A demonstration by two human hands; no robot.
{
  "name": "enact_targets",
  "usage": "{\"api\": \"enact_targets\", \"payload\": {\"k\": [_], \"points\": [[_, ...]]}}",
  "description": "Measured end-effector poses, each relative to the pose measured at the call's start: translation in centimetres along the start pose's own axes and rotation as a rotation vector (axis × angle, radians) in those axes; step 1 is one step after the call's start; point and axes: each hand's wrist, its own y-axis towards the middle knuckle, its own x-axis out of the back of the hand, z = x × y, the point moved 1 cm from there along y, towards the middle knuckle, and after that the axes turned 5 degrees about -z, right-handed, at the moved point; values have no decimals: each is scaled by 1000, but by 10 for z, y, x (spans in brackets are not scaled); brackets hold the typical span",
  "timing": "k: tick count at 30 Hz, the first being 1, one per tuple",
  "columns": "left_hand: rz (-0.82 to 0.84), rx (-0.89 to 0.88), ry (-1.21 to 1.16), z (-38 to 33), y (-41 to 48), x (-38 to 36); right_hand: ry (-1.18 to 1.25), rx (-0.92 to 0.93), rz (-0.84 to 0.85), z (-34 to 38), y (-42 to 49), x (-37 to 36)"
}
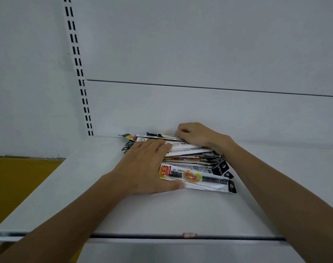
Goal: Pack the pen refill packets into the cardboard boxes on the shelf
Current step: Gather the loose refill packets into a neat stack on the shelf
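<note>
At far left a yellow surface [15, 183] lies below the white shelf [181, 211], and a slotted upright [80, 76] rises at the shelf's back corner. The left hand [143, 168] lies flat on the left end of the pen refill packets [200, 177], its grip wide, fingers straight and thumb against the front packet. The packets lie piled on the shelf close to the back panel [200, 107]. The right hand [198, 135] is at the pile's rear, its grip curled on the back packets.

Soft even light; wide-angle edge bending; slight blur, perhaps motion.
</note>
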Motion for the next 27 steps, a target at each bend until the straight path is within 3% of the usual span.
{"api": "enact_targets", "payload": {"k": [7,15,20,27], "points": [[-63,-36,26,-3,-6,6,60,40,34,3,-11,0],[-19,-11,-37,-10,-11,13,160,74,28,3,-26,2],[-19,-34,-84,-5,-17,12,216,56,-205,-1,-50,31],[-228,-169,-149,-10,-39,17,241,148,-186,13,-115,34]]}}
